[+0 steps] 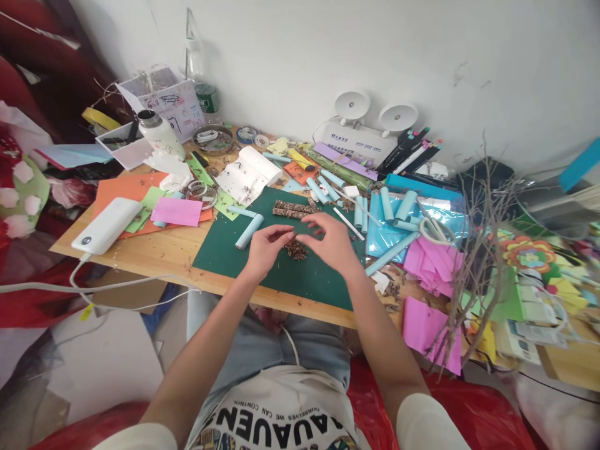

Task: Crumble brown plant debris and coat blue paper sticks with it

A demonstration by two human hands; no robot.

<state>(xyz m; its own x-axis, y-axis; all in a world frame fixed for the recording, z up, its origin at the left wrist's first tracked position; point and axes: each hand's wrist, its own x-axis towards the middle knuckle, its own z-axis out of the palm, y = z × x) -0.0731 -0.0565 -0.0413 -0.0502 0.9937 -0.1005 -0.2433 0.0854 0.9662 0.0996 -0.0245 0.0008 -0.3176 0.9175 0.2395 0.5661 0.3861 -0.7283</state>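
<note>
Watching remotely, I see the left hand [268, 250] with fingertips pressed together, on what I cannot tell; the right hand [332, 242] curves loosely open. Brown flakes [297, 252] lie heaped beneath, on the green mat [281, 281], so I'd work low, limiting scatter

From here it's plainly a craft corner: coloured paper [176, 212], pale blue rolls [249, 231], markers [412, 150] and bare twigs [490, 275] crowd a wooden table [180, 249] around 1 green mat [220, 253].
</note>
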